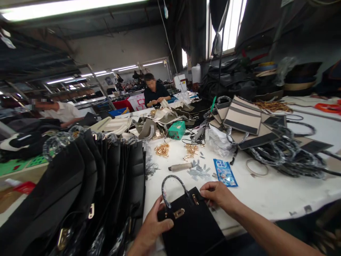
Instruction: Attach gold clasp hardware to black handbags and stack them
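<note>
A black handbag (190, 224) leans at the table's front edge, with a plastic-wrapped handle (174, 177) arching above it and gold-coloured metal plates (179, 213) near its top. My left hand (156, 222) grips its left upper corner, thumb on the front and fingers behind. At the right upper corner, my right hand (217, 195) is closed, thumb and forefinger pinching the bag's edge; its other fingers are partly hidden. Beyond the bag lie flat grey metal pieces (198, 170), a wrapped rod-like tool (181, 166) and two piles of small gold-coloured fittings (162, 150).
Several black bag pieces (112, 177) stand in a row on the left. At right lies a heap of beige-and-black panels (243, 115) with wrapped handles. A blue packet (225, 173) and a green box (177, 130) are on the white table (266, 192). Two people work farther back.
</note>
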Available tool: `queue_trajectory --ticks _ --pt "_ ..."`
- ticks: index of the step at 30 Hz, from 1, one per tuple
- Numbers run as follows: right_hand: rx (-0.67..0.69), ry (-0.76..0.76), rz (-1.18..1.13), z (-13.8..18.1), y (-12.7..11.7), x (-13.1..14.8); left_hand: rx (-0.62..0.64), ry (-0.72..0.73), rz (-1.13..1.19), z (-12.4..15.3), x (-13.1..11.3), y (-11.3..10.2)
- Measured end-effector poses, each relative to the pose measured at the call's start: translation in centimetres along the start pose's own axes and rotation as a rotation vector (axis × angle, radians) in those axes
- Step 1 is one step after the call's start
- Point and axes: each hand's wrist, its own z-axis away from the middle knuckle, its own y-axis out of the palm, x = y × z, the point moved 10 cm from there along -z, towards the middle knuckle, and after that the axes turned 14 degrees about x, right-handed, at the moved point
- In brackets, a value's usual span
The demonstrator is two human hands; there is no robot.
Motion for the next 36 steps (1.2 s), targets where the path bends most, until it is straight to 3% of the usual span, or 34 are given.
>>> queue_trajectory --ticks 6,9,15,21,24,29,33,36 --pt "0.045 0.006 -0.028 -0.8 0.2 -0.3 -0.416 0.072 -0.335 2.6 0.2 -1.0" --pt "0.043 0.007 -0.041 -1.0 -0.1 -0.2 -0.543 0.065 -0.357 2.8 -0.2 -0.8" --pt "0.025 -0.028 0.04 -2.4 -1.6 2.0 -0.521 0.087 -0.154 -0.5 -1.8 -1.9" --pt "0.095 0.062 0.434 -6.0 -2.6 4.0 -0.562 0.033 -0.048 -3.2 -1.3 -3.6" --pt "0.067 0.032 0.599 -8.2 -3.0 6.2 -0.622 0.051 -0.102 -3.5 -1.5 -4.4" --pt "-0.113 -0.027 0.911 -12.9 -3.8 9.8 -0.61 0.041 -0.17 -4.6 -1.6 -5.0" --pt "-0.195 0.023 1.094 -16.1 -4.1 9.6 -0.551 0.101 -0.399 -5.3 -2.4 -3.9" --pt "-0.213 0.03 1.177 -17.0 -3.9 9.2 -0.584 0.149 -0.596 -5.0 -2.9 -2.8"
